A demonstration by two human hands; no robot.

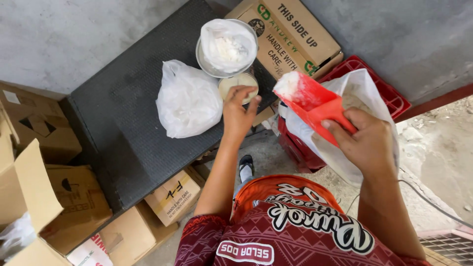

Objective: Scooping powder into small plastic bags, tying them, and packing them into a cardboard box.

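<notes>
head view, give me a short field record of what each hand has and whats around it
left hand: fingertips on a small round cream container at the edge of the dark platform
right hand: grips a red scoop holding white powder, raised over an open white sack
sack support: red crate
on platform: tied white plastic bag; metal bowl lined with a bag of white powder
surroundings: cardboard boxes, concrete wall
</notes>
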